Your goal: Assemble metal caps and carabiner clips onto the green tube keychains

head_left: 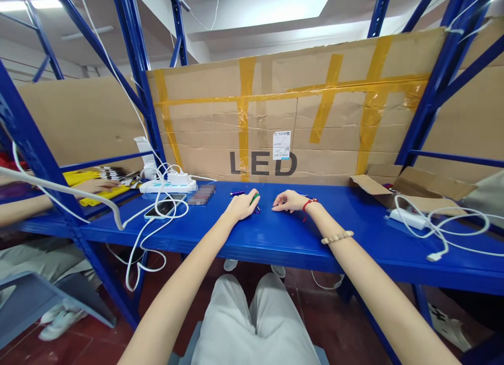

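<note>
My left hand point(241, 206) rests on the blue table, its fingers closed around a small green pen-like thing point(255, 198), mostly covered by the fingers. A dark blue pen point(237, 193) sticks out behind that hand on the left. Part of another dark thin piece point(257, 210) shows just right of its fingertips. To the right, my right hand point(290, 201) leans on the tabletop with bent fingers a little apart; nothing shows between them. Behind its wrist, a blue pen-like thing point(305, 196) is partly hidden. A red string and a beaded bracelet circle this arm.
A white power strip point(169, 185), a phone point(166, 206) and tangled white cables lie on the left. At the right are an open cardboard box point(417, 189) and a white adapter point(408, 218) with cable. A cardboard wall point(205, 134) stands behind. Another person's hand point(96, 186) is far left.
</note>
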`<state>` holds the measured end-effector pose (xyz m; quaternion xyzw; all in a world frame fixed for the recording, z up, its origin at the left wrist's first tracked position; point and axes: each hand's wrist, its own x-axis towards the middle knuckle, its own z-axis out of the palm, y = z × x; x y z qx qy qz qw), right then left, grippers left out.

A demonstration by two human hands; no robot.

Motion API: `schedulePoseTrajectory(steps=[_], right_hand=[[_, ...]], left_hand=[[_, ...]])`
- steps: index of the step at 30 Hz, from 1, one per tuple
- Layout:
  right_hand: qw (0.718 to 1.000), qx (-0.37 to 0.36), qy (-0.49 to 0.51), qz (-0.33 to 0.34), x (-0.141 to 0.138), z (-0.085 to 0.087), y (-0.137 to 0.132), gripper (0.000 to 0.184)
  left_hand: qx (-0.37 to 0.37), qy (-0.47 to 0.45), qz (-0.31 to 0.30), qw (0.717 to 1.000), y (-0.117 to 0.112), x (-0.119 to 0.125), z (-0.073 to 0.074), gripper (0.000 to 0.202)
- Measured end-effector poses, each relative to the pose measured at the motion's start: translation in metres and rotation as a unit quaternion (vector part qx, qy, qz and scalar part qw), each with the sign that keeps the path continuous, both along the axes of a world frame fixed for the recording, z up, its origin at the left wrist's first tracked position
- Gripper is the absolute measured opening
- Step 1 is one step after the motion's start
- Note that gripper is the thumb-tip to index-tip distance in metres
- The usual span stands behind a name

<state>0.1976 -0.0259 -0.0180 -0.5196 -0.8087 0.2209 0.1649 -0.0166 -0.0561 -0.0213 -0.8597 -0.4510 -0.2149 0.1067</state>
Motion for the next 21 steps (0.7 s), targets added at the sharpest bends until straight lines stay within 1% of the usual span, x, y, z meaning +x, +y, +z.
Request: schedulePoseTrajectory(steps=[7, 12, 17, 19, 21], right_hand=[[0.999, 0.038, -0.021, 0.023, -0.004, -0.001, -0.001, 0.041], [0.996, 0.075, -0.045, 0.029, -0.010, 0.000, -0.003, 0.028], [0.992, 0.103, -0.059, 0.029, -0.019, -0.001, -0.006, 0.011], [0.992, 0.106, -0.061, 0.040, -0.022, -0.002, -0.008, 0.013], [0.991, 0.106, -0.060, 0.050, -0.025, -0.002, -0.009, 0.017]], left_hand=[[-0.017, 0.030, -0.032, 0.999, -0.002, 0.003, -0.002, 0.028], [-0.011, 0.032, -0.059, 0.998, -0.002, 0.006, -0.003, 0.031], [0.002, 0.049, -0.121, 0.991, -0.011, 0.019, -0.002, 0.033], [0.013, 0.061, -0.141, 0.988, -0.014, 0.025, -0.004, 0.034], [0.058, 0.068, -0.173, 0.981, -0.016, 0.030, -0.007, 0.035]])
